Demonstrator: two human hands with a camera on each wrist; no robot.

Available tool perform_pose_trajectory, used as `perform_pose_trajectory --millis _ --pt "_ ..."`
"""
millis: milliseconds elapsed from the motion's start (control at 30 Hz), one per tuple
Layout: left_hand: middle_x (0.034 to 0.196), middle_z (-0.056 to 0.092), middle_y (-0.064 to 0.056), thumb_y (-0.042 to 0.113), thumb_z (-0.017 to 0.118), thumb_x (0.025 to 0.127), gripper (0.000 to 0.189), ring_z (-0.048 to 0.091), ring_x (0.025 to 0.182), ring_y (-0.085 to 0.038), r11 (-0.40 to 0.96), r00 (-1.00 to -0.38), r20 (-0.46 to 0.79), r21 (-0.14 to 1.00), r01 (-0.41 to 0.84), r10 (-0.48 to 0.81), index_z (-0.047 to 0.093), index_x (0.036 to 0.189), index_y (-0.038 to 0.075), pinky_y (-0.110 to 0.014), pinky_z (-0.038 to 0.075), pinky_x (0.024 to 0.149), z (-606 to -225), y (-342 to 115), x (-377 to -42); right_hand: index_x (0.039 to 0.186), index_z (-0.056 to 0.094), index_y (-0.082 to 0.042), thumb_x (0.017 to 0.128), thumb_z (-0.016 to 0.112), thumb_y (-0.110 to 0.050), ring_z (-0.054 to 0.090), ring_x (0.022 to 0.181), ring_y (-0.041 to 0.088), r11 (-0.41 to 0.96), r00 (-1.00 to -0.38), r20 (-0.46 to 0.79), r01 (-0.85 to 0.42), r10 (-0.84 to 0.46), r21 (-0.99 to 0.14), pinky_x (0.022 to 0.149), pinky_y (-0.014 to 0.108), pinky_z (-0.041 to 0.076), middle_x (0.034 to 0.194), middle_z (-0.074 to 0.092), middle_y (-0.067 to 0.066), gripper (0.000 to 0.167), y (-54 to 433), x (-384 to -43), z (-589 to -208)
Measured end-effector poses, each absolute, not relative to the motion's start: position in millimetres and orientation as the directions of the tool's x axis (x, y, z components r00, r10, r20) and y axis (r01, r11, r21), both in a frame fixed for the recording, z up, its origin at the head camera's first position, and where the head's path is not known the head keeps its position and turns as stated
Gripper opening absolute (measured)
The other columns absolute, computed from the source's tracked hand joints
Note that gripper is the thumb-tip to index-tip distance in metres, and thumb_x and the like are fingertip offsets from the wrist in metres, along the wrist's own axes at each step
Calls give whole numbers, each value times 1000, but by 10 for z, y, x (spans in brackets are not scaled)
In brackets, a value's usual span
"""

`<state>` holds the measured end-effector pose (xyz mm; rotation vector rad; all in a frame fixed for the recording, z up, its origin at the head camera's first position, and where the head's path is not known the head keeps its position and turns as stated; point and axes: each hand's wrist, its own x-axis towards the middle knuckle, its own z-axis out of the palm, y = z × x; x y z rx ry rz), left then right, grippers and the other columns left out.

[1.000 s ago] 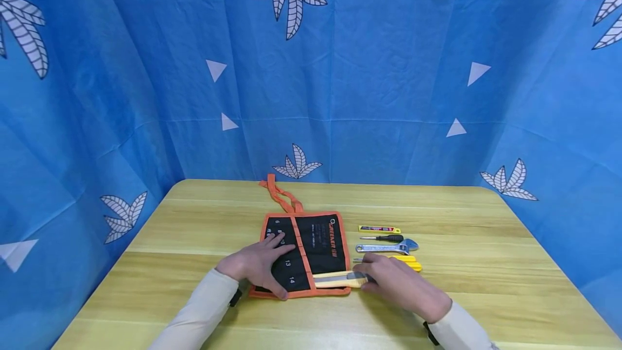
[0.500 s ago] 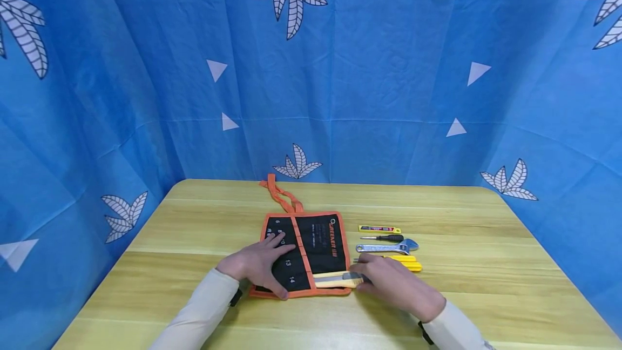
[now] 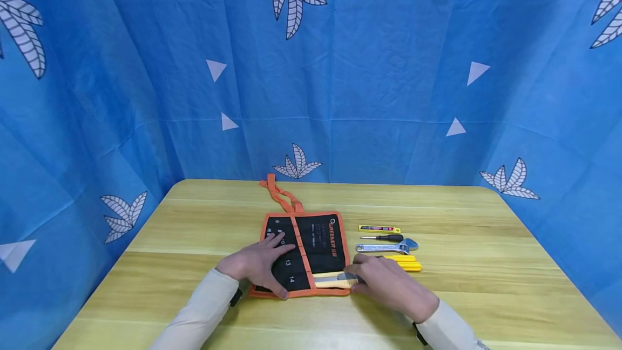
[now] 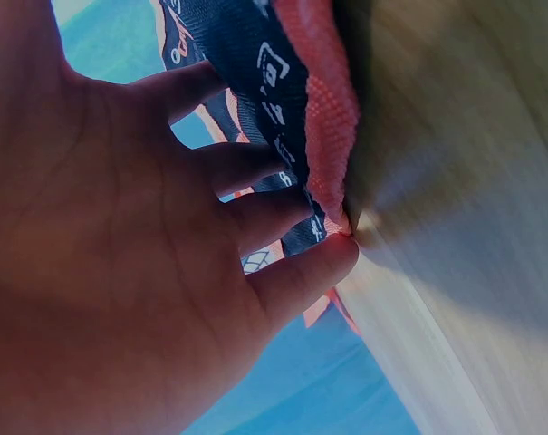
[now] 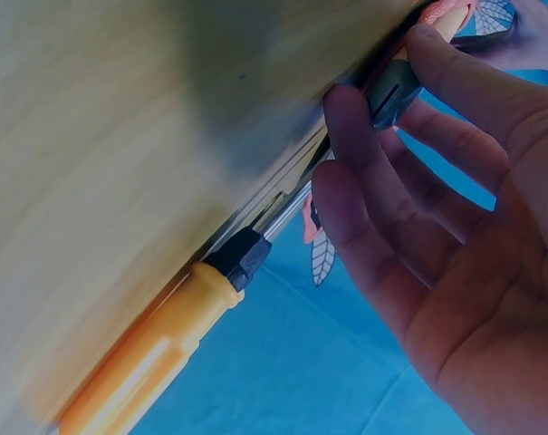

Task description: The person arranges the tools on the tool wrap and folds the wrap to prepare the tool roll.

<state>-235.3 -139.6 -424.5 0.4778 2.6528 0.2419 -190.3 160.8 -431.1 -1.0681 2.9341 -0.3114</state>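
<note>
A black tool pouch (image 3: 318, 244) with orange trim lies flat on the table. My left hand (image 3: 257, 263), fingers spread, rests on its numbered pocket side; in the left wrist view the fingers (image 4: 301, 272) reach along the orange edge. A cream utility knife (image 3: 330, 280) lies across the pouch's near edge, its left end inside the pocket by the number 14. My right hand (image 3: 389, 285) pinches the knife's dark right end (image 5: 393, 95) between thumb and fingertips. Beside that hand is a yellow-handled screwdriver (image 5: 156, 353), its shaft partly hidden.
Right of the pouch lie a yellow blade case (image 3: 379, 229), a small black screwdriver (image 3: 389, 238) and an adjustable wrench (image 3: 387, 247) in a row. Orange ties (image 3: 284, 196) stretch from the pouch's far edge. A blue curtain (image 3: 389, 69) hangs behind the wooden table (image 3: 204, 207).
My right hand has moved left, sliding the utility knife a little deeper into the pocket. The left hand and the pouch have stayed in place.
</note>
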Motion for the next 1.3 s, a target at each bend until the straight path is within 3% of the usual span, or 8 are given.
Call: perform_pose_trajectory --millis 667,1300 --pt "170 23 -3 59 90 65 107 19 157 -31 918 -839 -386 259 300 383 42 157 29 -60 31 119 -4224 -1397 -2352 115 78 -18 89 80 -28 51 73 2 745 -765 82 -642 -639 -182 59 22 45 94 67 -6 28 1493 -1905 -4306" --pt "170 23 -3 57 91 65 107 20 157 -31 919 -844 -380 260 295 378 43 156 28 -61 32 118 -4213 -1388 -2344 115 78 -18 90 79 -30 62 82 7 751 -770 61 -634 -635 -184 62 26 51 103 72 -2 28 1382 -1912 -4313"
